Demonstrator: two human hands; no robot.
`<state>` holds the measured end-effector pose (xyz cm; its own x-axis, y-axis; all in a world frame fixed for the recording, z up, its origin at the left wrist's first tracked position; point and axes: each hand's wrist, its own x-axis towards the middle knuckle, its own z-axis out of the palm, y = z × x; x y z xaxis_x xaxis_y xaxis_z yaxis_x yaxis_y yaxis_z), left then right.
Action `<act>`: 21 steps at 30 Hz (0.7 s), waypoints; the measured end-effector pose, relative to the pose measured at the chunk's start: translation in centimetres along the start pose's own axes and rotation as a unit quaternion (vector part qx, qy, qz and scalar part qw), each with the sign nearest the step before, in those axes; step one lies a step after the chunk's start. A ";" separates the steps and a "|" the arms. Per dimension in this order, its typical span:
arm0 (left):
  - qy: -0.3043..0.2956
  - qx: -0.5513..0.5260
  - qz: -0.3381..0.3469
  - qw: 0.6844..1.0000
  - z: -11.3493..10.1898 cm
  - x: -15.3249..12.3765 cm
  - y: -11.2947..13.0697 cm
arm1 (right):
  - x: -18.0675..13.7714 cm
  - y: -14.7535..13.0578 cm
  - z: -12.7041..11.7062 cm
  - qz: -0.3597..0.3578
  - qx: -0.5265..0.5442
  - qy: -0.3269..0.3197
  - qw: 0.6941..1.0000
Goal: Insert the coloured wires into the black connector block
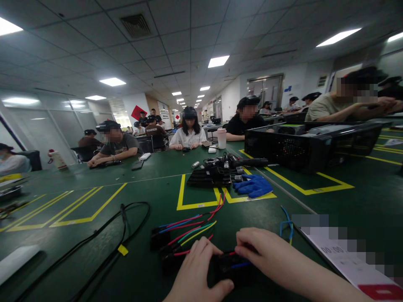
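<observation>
"Where do we have the wired block?"

"Our black block [236,272] lies by the near edge of the counter [138,268], dark and box-like, with a blue wire [241,265] along it."

"And our fingers?"

"On our left hand [197,268] they curve over the block's left end, thumb apart from the forefinger; we cannot tell how firmly they grip. On our right hand [264,248] they are pinched together on a thin red wire [232,253] at the far side."

"Which containers do we see?"

"Toward the counter's far right, an open black computer case [283,147], perforated on one panel, with metallic boxy parts [325,129] inside. Near the far edge, a pale pink tumbler [222,138] with a white lid; its contents are hidden. A whitish bottle [58,160] stands toward the far left corner."

"Other textures?"

"A soft blue glove [253,186], crumpled across yellow tape [181,193], beside a heap of flat black pieces [208,178]. Closer to the near edge, left of our block, two smaller black units [159,239] trail thin coloured leads [198,231]."
</observation>
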<state>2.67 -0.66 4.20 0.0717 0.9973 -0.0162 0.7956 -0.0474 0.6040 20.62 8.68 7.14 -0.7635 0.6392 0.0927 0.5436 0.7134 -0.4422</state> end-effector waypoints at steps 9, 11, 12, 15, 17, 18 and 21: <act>0.002 -0.007 -0.007 1.000 0.0 -0.1 0.1 | 0.2 0.2 0.0 0.005 0.019 0.001 1.000; 0.004 -0.013 -0.006 1.000 0.0 -0.1 0.1 | 0.3 0.2 0.0 0.000 0.036 0.009 0.999; 0.006 -0.014 -0.006 1.000 0.0 -0.1 0.1 | 0.3 0.2 0.0 -0.002 0.039 0.011 0.999; 0.009 -0.018 -0.005 1.000 0.1 -0.2 0.0 | 0.3 0.2 0.1 -0.005 0.016 0.012 1.000; 0.010 -0.018 -0.005 1.000 0.2 -0.2 0.0 | 0.2 0.2 0.2 -0.011 0.012 0.016 1.000; 0.010 -0.017 -0.005 1.000 0.2 -0.2 0.0 | 0.2 0.3 0.2 -0.014 0.018 0.017 1.000; 0.011 -0.012 -0.007 1.000 0.2 -0.2 0.0 | 0.2 0.3 0.3 -0.008 0.018 0.012 1.000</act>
<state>2.79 -0.87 4.05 0.0463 0.9989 -0.0077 0.7814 -0.0314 0.6232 20.52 8.94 6.80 -0.7630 0.6350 0.1209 0.5185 0.7128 -0.4723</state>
